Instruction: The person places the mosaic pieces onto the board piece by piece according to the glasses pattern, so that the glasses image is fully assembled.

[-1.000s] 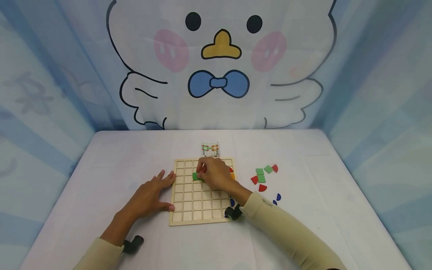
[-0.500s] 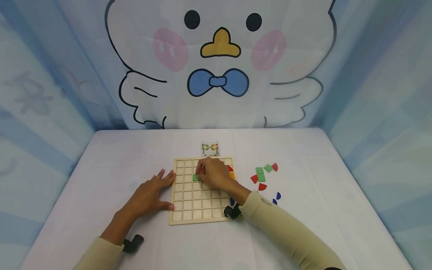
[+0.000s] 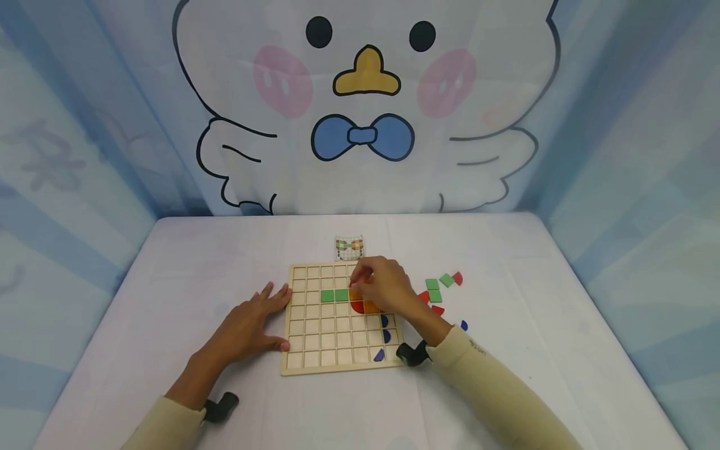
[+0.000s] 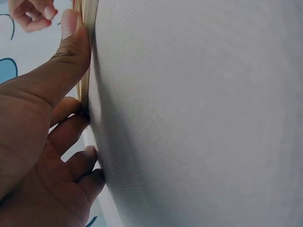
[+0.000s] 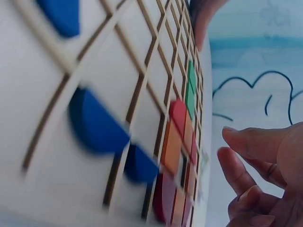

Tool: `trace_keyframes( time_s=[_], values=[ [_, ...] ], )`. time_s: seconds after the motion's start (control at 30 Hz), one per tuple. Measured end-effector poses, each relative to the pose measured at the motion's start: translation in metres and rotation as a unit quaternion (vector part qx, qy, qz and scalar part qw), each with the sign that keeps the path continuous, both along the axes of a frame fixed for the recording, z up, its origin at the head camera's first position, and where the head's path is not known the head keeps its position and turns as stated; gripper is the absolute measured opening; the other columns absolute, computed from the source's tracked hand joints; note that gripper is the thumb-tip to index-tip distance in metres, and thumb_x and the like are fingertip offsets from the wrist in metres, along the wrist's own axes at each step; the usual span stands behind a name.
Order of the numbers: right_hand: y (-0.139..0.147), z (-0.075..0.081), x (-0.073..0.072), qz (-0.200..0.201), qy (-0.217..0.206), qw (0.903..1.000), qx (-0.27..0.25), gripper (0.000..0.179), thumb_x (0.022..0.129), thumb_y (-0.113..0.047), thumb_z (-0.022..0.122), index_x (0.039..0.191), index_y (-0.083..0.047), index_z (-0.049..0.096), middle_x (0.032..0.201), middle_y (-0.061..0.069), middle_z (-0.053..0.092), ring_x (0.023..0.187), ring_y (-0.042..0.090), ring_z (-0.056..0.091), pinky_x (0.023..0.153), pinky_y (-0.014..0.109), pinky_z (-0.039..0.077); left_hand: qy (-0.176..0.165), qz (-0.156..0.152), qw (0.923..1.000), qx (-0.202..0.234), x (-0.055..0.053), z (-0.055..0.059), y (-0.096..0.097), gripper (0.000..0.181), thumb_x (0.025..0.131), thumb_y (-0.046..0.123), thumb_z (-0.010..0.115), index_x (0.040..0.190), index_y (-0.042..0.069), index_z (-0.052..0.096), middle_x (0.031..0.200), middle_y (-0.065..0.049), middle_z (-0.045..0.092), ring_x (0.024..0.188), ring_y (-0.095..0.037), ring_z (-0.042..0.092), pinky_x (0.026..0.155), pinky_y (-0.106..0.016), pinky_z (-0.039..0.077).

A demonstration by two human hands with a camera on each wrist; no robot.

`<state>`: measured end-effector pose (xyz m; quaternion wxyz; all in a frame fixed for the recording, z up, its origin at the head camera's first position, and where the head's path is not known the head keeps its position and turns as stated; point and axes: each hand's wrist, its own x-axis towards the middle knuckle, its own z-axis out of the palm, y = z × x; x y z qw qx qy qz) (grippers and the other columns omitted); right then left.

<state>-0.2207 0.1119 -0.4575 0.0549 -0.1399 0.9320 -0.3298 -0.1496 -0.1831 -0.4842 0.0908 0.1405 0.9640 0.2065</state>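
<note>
My left hand point(image 3: 255, 328) lies spread at the left edge of the wooden grid board point(image 3: 329, 370). In the left wrist view its thumb and fingertips touch the board's side. My right hand point(image 3: 385, 284) is over the board's upper right part; the right wrist view shows the thumb and index finger point(image 5: 232, 168) slightly apart, with nothing between them. Two green square tiles point(image 3: 334, 295) sit side by side in the grid. Orange tiles point(image 3: 371, 307) and a red quarter-round tile point(image 3: 358, 307) lie under the right hand, partly hidden. Blue half-round tiles point(image 3: 385, 321) sit lower right.
Right of the board lie loose green squares point(image 3: 432, 284), red quarter-round tiles point(image 3: 457, 278) and a blue tile point(image 3: 464, 325). A small pattern card point(image 3: 349, 248) is behind the board. A printed curtain point(image 3: 362, 181) hangs behind the white table point(image 3: 225, 250).
My right hand has moved right, off the green square tiles, and both are now uncovered in the grid. Red, orange and blue tiles show more. The left hand has stayed put.
</note>
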Motion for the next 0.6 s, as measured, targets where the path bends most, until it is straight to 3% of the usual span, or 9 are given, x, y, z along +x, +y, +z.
trace_keyframes(
  time_s=[0.27, 0.47, 0.6],
  values=[
    [0.051, 0.003, 0.004, -0.062, -0.002, 0.9979, 0.018, 0.006, 0.095, -0.018, 0.08, 0.1, -0.02, 0.077, 0.092, -0.001, 0.072, 0.093, 0.022, 0.061, 0.079, 0.035, 0.053, -0.001, -0.001, 1.0, -0.004, 0.001, 0.001, 0.001, 0.116, 0.07, 0.043, 0.096, 0.166, 0.015, 0.037, 0.172, -0.012, 0.034, 0.156, -0.055, 0.031, 0.122, -0.072, 0.034],
    [0.087, -0.001, 0.012, -0.103, -0.021, 0.9936, 0.041, 0.009, 0.096, -0.02, 0.079, 0.103, -0.018, 0.076, 0.092, 0.003, 0.071, 0.068, 0.021, 0.061, 0.055, 0.029, 0.055, 0.0, -0.002, 1.0, -0.004, 0.001, 0.003, 0.002, 0.115, 0.071, 0.043, 0.096, 0.165, 0.014, 0.037, 0.171, -0.013, 0.035, 0.156, -0.054, 0.032, 0.121, -0.072, 0.034],
    [0.103, -0.005, 0.018, -0.122, -0.016, 0.9899, 0.071, 0.013, 0.093, -0.021, 0.083, 0.103, -0.017, 0.077, 0.089, 0.002, 0.074, 0.067, 0.018, 0.062, 0.058, 0.029, 0.052, 0.005, -0.006, 1.0, -0.001, 0.002, 0.004, 0.002, 0.114, 0.071, 0.044, 0.096, 0.165, 0.013, 0.039, 0.171, -0.014, 0.037, 0.155, -0.054, 0.033, 0.12, -0.072, 0.037]
  ],
)
